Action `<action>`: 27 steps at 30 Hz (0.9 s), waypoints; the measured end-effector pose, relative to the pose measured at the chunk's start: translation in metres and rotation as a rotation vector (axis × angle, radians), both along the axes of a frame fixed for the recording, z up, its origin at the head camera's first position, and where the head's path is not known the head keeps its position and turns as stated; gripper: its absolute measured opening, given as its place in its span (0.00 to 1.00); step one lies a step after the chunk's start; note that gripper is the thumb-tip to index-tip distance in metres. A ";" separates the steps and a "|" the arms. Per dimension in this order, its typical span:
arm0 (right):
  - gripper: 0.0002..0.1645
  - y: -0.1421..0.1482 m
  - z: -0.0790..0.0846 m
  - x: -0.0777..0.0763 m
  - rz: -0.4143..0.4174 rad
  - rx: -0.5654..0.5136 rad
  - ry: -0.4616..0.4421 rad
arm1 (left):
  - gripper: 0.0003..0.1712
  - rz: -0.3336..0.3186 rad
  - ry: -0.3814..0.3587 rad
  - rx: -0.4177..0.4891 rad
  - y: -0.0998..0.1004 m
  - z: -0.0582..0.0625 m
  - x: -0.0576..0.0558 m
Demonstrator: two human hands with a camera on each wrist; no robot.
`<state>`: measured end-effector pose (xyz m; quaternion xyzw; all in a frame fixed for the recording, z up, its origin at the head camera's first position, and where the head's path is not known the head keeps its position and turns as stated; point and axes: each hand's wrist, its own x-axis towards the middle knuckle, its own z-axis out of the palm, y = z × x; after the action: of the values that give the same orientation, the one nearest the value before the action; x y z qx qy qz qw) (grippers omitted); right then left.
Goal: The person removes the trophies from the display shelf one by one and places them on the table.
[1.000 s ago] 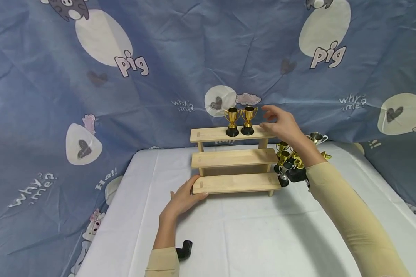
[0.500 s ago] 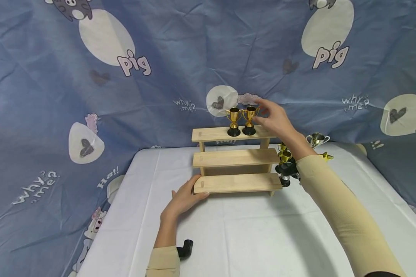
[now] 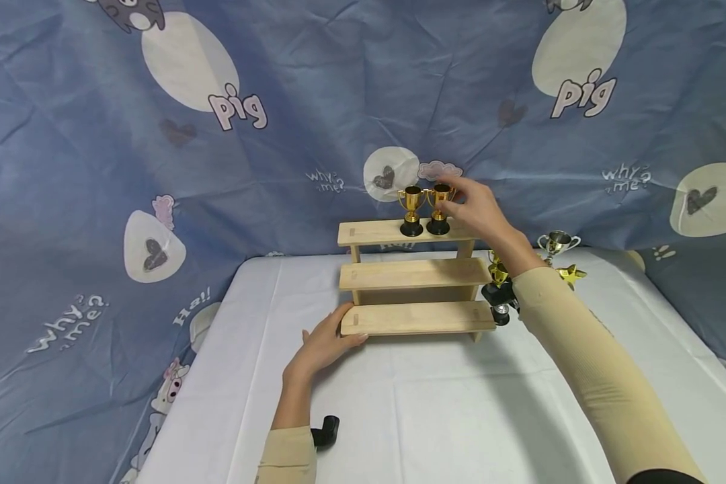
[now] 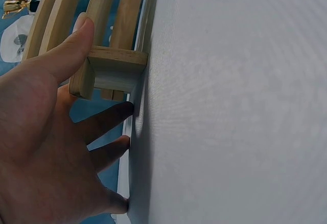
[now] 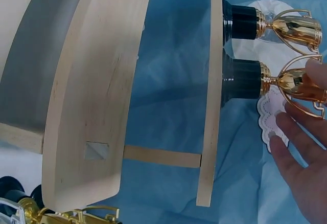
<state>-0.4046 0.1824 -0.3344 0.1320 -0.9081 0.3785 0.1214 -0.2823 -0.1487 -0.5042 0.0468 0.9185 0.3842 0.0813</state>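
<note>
A three-step wooden display shelf (image 3: 414,274) stands on a white-covered table. Two gold trophy cups with black bases are upright on its top step; their handles appear to touch. My right hand (image 3: 479,212) pinches the bowl of the right trophy cup (image 5: 301,83), thumb in front and fingers behind; its base rests on the step. Beside it is the left trophy cup (image 3: 411,210). My left hand (image 3: 323,344) holds the left end of the lowest step, thumb over the front edge (image 4: 82,78). Its other fingers spread down to the table.
Several gold and silver trophies (image 3: 501,296) cluster right of the shelf, partly hidden by my right arm. A silver cup (image 3: 558,243) and a gold star (image 3: 571,274) show behind the forearm. Patterned blue cloth (image 3: 302,121) hangs behind the table (image 3: 460,410).
My right hand has moved left, from beside the right trophy cup to pinching its bowl. My left hand has stayed on the shelf. The head view has shifted slightly.
</note>
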 end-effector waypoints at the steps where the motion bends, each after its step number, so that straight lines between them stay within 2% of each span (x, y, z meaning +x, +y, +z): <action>1: 0.31 0.000 0.000 0.000 -0.004 -0.006 0.001 | 0.47 -0.001 0.001 0.001 0.000 0.000 0.000; 13: 0.28 0.003 -0.001 0.003 -0.037 -0.097 0.000 | 0.47 0.001 -0.006 0.006 0.001 -0.001 0.000; 27: 0.25 0.015 -0.009 0.015 -0.052 -0.133 0.032 | 0.48 0.008 -0.004 0.004 0.001 0.002 0.002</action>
<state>-0.3901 0.1977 -0.3439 0.1061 -0.8820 0.4325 0.1540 -0.2808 -0.1473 -0.5024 0.0427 0.9178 0.3863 0.0817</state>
